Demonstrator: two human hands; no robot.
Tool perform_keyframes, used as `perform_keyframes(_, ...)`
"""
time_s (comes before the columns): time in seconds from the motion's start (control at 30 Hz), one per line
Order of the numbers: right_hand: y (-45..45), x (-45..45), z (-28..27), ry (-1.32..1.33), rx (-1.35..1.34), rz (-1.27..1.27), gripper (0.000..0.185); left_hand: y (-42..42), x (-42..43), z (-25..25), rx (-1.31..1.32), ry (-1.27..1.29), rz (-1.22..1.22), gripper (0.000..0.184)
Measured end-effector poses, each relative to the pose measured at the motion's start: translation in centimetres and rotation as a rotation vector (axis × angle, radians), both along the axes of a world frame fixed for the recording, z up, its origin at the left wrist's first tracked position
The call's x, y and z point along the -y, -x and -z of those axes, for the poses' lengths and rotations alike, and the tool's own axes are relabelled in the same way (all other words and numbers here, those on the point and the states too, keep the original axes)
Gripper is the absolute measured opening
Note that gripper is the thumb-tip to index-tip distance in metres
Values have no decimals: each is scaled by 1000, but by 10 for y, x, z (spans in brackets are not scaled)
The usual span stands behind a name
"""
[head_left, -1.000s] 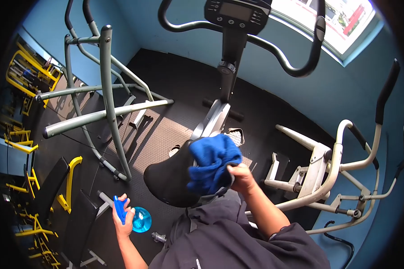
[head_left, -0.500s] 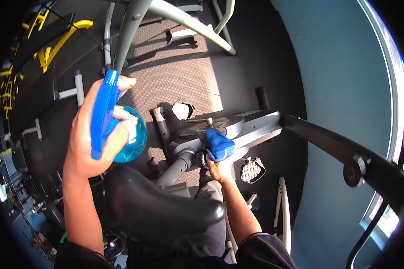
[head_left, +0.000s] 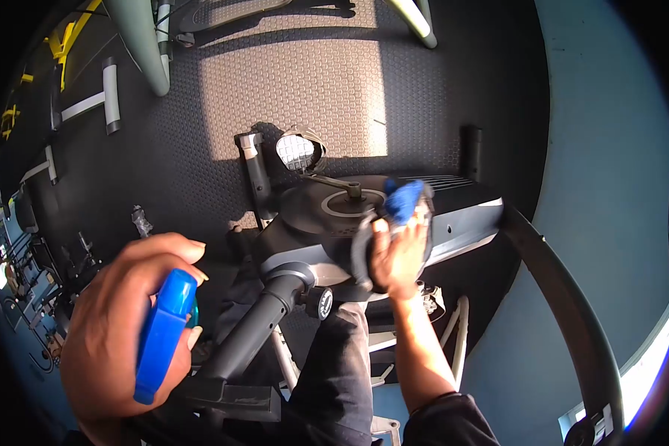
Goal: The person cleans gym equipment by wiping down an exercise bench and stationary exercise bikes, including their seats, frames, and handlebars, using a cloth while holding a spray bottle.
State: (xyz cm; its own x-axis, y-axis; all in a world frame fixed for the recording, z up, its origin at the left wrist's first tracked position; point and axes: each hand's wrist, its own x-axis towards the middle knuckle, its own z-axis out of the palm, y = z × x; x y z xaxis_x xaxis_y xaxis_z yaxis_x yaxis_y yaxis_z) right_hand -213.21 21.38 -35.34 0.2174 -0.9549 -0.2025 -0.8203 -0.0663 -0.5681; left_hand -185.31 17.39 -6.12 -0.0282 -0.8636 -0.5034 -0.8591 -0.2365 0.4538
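Observation:
My left hand (head_left: 123,320) is wrapped round the blue spray head of a spray bottle (head_left: 162,338), close to the camera at lower left; its teal body is mostly hidden behind the hand. Down on the exercise bike's body (head_left: 305,245), my right hand (head_left: 403,253) presses a blue cloth (head_left: 404,201), which looks blurred. A grey and black part of the cloth or something under it shows round the fingers. Beside the hand are the round crank cover (head_left: 346,202) and an adjustment knob (head_left: 320,302).
A bike pedal (head_left: 297,152) lies beyond the bike's body. The bike's front post (head_left: 565,297) curves along the right, near a blue wall (head_left: 609,149). Grey machine legs (head_left: 137,41) stand at upper left, and a small clear bottle (head_left: 142,221) is on the dark floor.
The view has tilted down closer to the bike. My right hand and the cloth have moved from the seat onto the bike's body. My left hand with the bottle has come nearer the camera.

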Motion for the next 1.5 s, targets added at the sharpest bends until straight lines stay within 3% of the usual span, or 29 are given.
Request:
perform_keyframes(0.07, -47, -24, -30, -39, -115, -306, 56, -4, 6, 5, 93, 40, 102, 36)
perform_keyframes(0.2, -45, 5, -34, -261, -126, -567, 66, -5, 6, 6, 122, -141, -10, 39)
perform_keyframes(0.27, -12, 26, -29, -205, -23, -634, 64, -3, 6, 10, 58, -127, -49, 37)
perform_keyframes(0.33, 17, 37, -16, -107, 39, -544, 60, -5, 8, 10, 48, -221, -106, 33)
perform_keyframes(0.4, 10, 45, -16, -103, 11, -594, 57, 0, 13, 11, 113, -171, 38, 26)
perform_keyframes(0.43, -9, 45, -18, -217, -45, -620, 57, 1, 15, 11, 117, -158, 56, 17)
perform_keyframes(0.57, -110, 41, -6, -696, -253, -890, 69, 2, 17, 14, 79, -203, 47, 12)
perform_keyframes(0.6, -144, 65, -7, -1085, -268, -996, 72, 1, 16, 14, 92, -213, 39, 12)
perform_keyframes(0.63, -161, 44, 25, -999, -298, -1054, 72, -1, 15, 15, 71, -277, -7, 13)
perform_keyframes(0.7, -192, 30, 68, -1119, -321, -1067, 68, -5, 11, 17, 57, -343, -74, 15)
perform_keyframes(0.77, -210, 9, 118, -1111, -387, -1036, 67, -7, 7, 18, 102, -334, -1, 16)
perform_keyframes(0.83, -216, 18, 116, -1109, -442, -975, 67, -11, 6, 19, 100, -324, 26, 17)
perform_keyframes(0.87, -209, 17, 112, -1107, -374, -1059, 67, -12, 4, 18, 92, -333, 59, 17)
perform_keyframes(1.03, -179, 33, -4, -995, -114, -1443, 69, -11, -4, 15, 39, -338, 113, 19)
perform_keyframes(1.13, -188, 13, 5, -1001, -61, -1373, 73, -11, -2, 16, 18, -324, 126, 19)
perform_keyframes(1.23, -230, 2, 41, -1134, -258, -1305, 78, -6, 3, 18, 61, -334, 121, 20)
perform_keyframes(1.37, -244, -4, 65, -1280, -295, -1270, 74, -3, 8, 21, 96, -341, 106, 21)
perform_keyframes(1.43, -222, 4, 46, -1141, -148, -1256, 65, -5, 5, 22, 65, -331, 106, 22)
perform_keyframes(1.5, -176, 18, 12, -1069, 54, -1069, 55, -4, 4, 21, 35, -309, 96, 23)
